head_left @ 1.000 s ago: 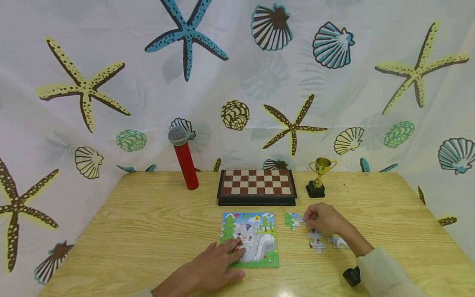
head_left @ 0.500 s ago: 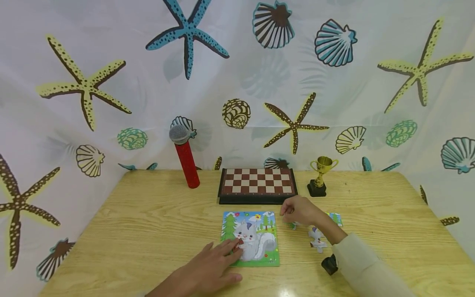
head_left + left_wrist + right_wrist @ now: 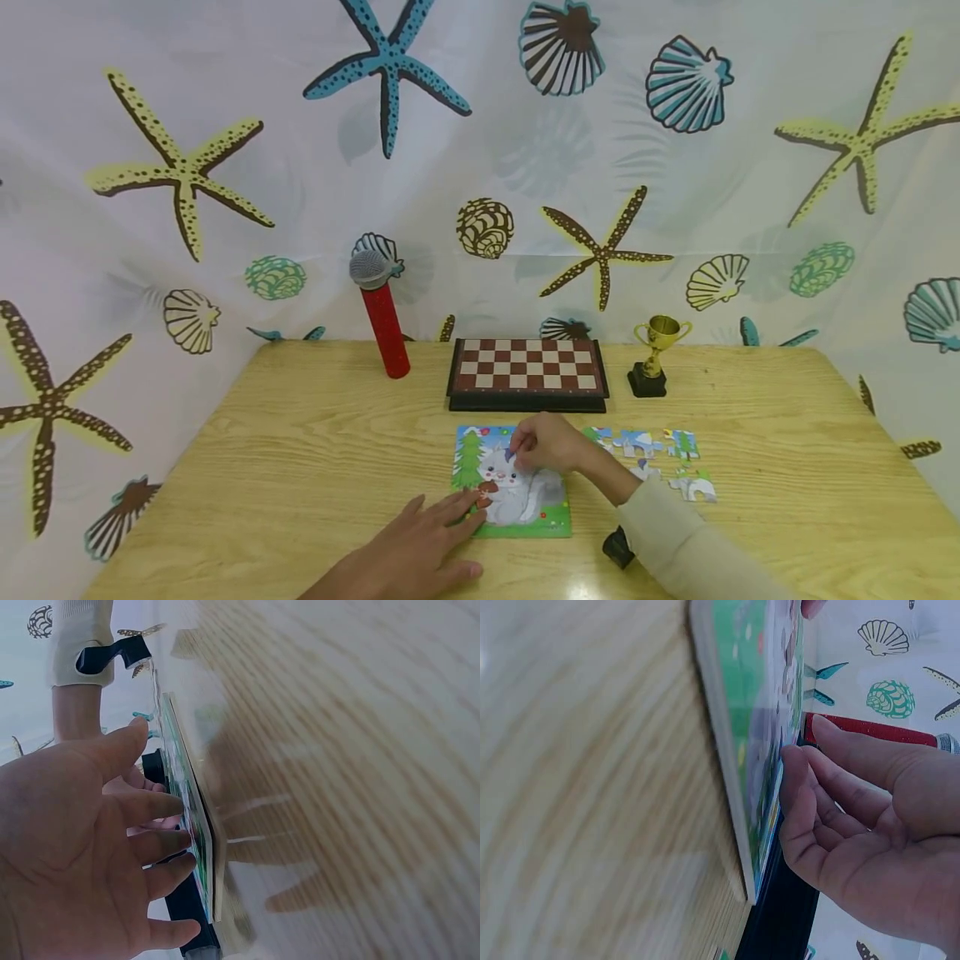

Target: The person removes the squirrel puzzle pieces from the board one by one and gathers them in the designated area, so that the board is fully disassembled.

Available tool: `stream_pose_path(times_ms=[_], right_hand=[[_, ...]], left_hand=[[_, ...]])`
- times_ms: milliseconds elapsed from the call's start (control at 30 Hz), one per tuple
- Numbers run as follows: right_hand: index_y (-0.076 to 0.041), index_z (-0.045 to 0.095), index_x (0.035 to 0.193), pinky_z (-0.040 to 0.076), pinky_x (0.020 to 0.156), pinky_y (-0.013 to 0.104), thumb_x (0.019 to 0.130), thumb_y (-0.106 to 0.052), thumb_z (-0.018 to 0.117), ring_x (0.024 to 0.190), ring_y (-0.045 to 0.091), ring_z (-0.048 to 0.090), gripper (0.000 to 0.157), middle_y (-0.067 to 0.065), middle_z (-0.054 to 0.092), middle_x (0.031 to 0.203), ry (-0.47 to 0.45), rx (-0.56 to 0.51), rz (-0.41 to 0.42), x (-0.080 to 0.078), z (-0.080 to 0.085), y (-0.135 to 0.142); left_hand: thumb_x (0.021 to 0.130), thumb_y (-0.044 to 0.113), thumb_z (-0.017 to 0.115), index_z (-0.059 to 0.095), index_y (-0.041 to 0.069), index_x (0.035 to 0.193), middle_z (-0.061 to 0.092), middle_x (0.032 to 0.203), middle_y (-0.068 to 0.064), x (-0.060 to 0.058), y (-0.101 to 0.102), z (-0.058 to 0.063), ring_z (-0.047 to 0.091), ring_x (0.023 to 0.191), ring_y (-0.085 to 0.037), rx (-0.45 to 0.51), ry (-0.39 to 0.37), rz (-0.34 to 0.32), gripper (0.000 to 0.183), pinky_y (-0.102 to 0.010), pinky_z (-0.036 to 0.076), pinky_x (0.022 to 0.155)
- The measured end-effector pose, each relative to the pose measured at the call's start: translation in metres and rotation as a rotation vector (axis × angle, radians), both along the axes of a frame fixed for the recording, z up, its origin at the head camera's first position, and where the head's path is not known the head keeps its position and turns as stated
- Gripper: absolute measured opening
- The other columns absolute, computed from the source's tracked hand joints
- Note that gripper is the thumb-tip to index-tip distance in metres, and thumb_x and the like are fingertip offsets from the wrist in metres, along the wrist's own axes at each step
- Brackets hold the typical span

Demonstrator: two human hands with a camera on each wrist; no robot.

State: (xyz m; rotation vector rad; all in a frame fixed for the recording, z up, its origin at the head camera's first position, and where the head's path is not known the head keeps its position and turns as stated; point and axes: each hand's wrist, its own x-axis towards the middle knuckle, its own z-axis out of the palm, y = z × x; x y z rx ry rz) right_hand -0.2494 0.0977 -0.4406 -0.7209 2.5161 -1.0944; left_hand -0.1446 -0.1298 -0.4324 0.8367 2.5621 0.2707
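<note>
A square jigsaw puzzle [image 3: 551, 529] with a grey squirrel picture lies flat on the table. My left hand [image 3: 420, 537] rests on its lower left, fingers spread and nearly straight; the left wrist view shows those fingers [image 3: 166, 844] against the puzzle. Over the squirrel's head is my right hand [image 3: 547, 442], its fingers bent. In the right wrist view, its fingertips [image 3: 791, 761] meet the puzzle's face while the thumb stands apart; I see no piece between them. Right of the puzzle lie loose jigsaw pieces [image 3: 636, 441], partly hidden by the right forearm.
A folded checkered board [image 3: 528, 367] in a black case lies behind the puzzle. A red microphone [image 3: 386, 329] stands at the back left, and a gold trophy cup [image 3: 654, 367] at the back right. Patterned cloth [image 3: 420, 200] hangs behind the table [image 3: 300, 467].
My right hand has moved left, from the loose pieces to the puzzle's upper part, uncovering more of those pieces. The left hand keeps its place on the puzzle. The head view has shifted slightly.
</note>
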Motion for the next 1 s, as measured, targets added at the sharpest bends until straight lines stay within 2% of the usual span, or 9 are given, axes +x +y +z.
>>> stream_pose_path(times_ms=[367,700,1000], right_hand=[[0.003,0.07,0.091,0.047,0.059,0.017,0.082,0.001,0.068,0.068,0.008,0.06,0.01,0.01,0.07,0.08,-0.035,-0.019,0.02,0.003,-0.002,-0.025],[0.001,0.069,0.091,0.044,0.057,0.017,0.082,-0.004,0.071,0.064,0.006,0.057,0.01,0.007,0.069,0.077,-0.064,0.036,0.008,0.007,0.003,-0.031],[-0.001,0.064,0.09,0.046,0.051,0.021,0.084,0.0,0.068,0.061,0.017,0.063,0.006,0.007,0.066,0.073,-0.064,-0.008,-0.039,0.008,0.0,-0.035]], left_hand=[[0.092,0.056,0.047,0.042,0.014,0.144,0.029,0.156,-0.005,0.003,-0.003,0.0,0.033,0.141,-0.027,0.007,0.053,-0.038,0.067,-0.066,0.029,0.104],[0.092,0.055,0.048,0.043,0.014,0.144,0.031,0.155,-0.005,0.003,-0.002,0.0,0.033,0.141,-0.026,0.013,0.047,-0.033,0.066,-0.065,0.029,0.105],[0.092,0.055,0.048,0.044,0.015,0.143,0.032,0.155,-0.004,0.002,-0.001,0.0,0.034,0.141,-0.026,0.003,0.046,-0.029,0.065,-0.065,0.028,0.105]])
